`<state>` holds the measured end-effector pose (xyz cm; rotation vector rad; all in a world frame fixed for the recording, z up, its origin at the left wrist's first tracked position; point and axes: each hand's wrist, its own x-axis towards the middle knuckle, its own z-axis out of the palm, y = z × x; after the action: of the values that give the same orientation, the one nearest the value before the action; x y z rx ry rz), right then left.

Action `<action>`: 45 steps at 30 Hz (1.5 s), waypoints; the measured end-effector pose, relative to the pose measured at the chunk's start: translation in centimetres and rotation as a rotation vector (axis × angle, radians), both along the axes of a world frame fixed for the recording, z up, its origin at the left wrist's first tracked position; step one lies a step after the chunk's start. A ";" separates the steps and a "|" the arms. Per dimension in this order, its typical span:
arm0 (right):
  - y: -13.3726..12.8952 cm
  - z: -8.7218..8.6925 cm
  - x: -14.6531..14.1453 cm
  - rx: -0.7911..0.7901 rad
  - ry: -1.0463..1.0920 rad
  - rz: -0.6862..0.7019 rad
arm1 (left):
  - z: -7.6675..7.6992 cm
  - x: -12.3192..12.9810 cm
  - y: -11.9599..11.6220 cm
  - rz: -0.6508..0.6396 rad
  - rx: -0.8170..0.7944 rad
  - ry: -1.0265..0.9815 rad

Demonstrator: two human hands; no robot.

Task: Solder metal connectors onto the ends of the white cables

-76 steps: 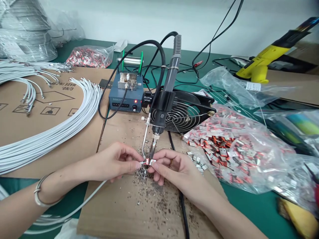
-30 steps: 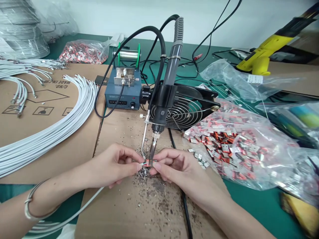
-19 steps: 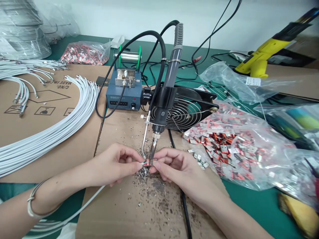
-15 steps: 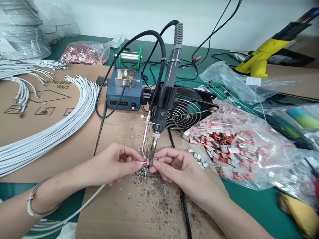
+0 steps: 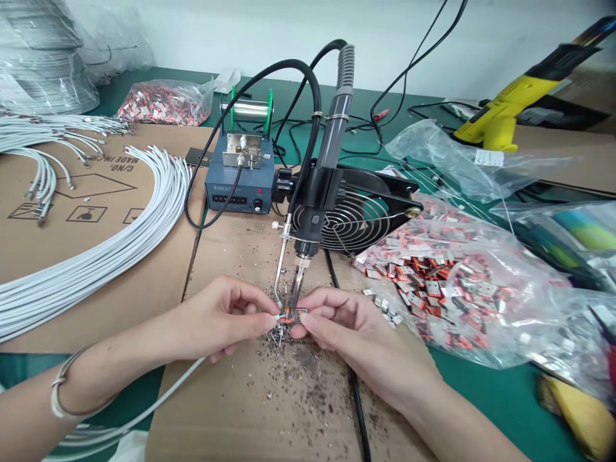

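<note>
My left hand (image 5: 231, 321) pinches the end of a white cable (image 5: 180, 378), whose thin wires meet a small red-and-metal connector (image 5: 290, 314). Between its thumb and fingers, my right hand (image 5: 332, 321) holds that connector from the right. The tip of the mounted soldering iron (image 5: 315, 218) comes down onto the connector where the wires meet it. Beside the tip ends a thin bent metal feed tube (image 5: 280, 266). Both hands are just above the cardboard, which is strewn with solder bits.
A blue solder feeder (image 5: 235, 183) with a solder spool (image 5: 251, 110) stands behind, beside a black fan (image 5: 356, 218). White cables (image 5: 144, 237) lie left. Bagged connectors (image 5: 447, 282) and a yellow heat gun (image 5: 510, 106) are right. A black cord (image 5: 357, 404) crosses the cardboard.
My right hand has shifted very slightly right, and more of the connector shows between the hands. The left hand has barely moved.
</note>
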<state>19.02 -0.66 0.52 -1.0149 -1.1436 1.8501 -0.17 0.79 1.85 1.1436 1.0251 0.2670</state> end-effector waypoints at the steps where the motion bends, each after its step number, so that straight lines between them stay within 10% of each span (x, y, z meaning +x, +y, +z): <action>1: 0.0 0.0 0.0 -0.012 0.000 0.002 | 0.0 0.0 0.1 -0.006 -0.001 0.007; 45: 0.0 0.3 -0.4 0.022 -0.096 -0.028 | 0.7 0.0 0.3 -0.050 0.041 0.094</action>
<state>18.63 -0.69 0.80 -1.1120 -1.1967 1.7795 -0.14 1.06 2.51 1.2270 1.0758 0.1969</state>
